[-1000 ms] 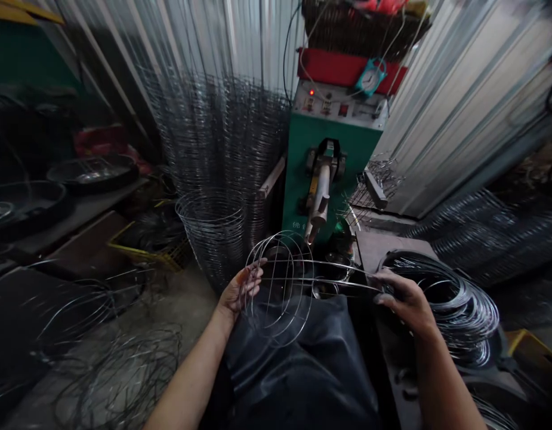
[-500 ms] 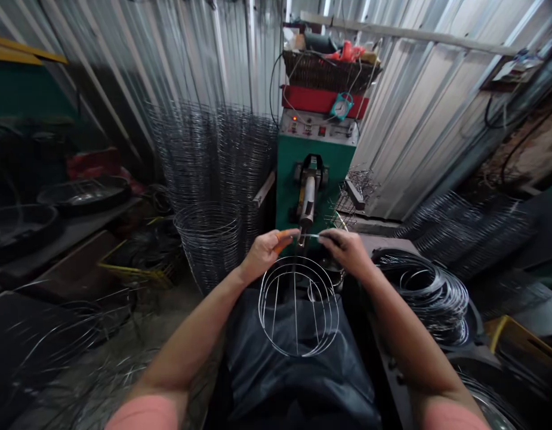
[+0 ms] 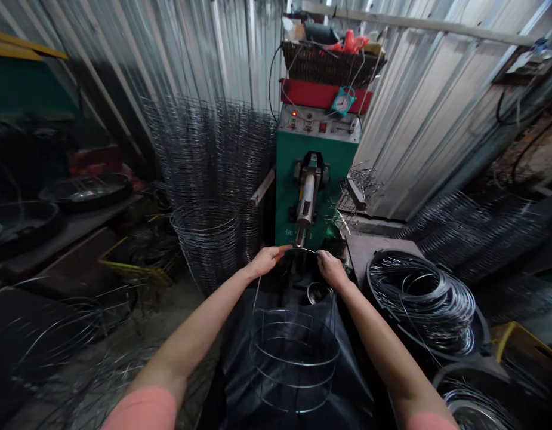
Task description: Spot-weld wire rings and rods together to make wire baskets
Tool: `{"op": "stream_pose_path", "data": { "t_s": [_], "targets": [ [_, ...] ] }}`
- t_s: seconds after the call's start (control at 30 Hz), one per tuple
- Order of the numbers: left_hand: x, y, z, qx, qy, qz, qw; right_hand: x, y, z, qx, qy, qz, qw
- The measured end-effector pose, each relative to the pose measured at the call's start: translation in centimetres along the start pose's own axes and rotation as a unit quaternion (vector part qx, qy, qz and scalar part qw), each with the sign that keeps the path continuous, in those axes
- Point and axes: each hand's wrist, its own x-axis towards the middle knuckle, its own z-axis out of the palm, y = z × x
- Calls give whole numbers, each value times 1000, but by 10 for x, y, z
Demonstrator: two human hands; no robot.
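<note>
My left hand [image 3: 263, 261] and my right hand [image 3: 332, 269] each pinch a thin wire hoop [image 3: 305, 249], one at either side of its far edge. Something orange shows at the left fingertips; I cannot tell whether it is a finger cover. Just beyond the hoop is the metal tip [image 3: 299, 236] of a green machine that looks like a spot welder [image 3: 286, 179]. I cannot tell whether wire and tip touch. Below my hands, a round wire frame [image 3: 296, 363] of several rings joined by upright wires lies over the dark apron [image 3: 240, 364] on my lap.
Stacked wire frames [image 3: 204, 155] stand left of the machine. To the right, a black tub [image 3: 481, 328] holds loose wire rings [image 3: 455, 310], with a second tub [image 3: 441, 373] nearer me. A small metal bowl [image 3: 312, 294] sits under my right hand. A clock [image 3: 344, 101] hangs above.
The wire frame has tipped and dropped lower on my lap, so its rings now show from the side. A hoop now spans between my hands, which have come slightly down and nearer me.
</note>
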Motion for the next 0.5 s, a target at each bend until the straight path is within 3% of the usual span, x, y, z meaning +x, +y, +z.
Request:
{"op": "stream_pose_path", "data": {
  "t_s": [0.07,0.13,0.3,0.5],
  "targets": [
    [3,-10,1,77,5,67,995,3,-2,1,-78,-40,12,996],
    [5,-18,3,126,8,91,988,7,-3,2,-129,-74,15,989],
    [15,-32,7,137,15,101,985,17,-3,3,-188,-122,2,975],
    [28,-31,-3,96,-18,56,994,31,-3,3,-134,-126,2,983]
  ]
}}
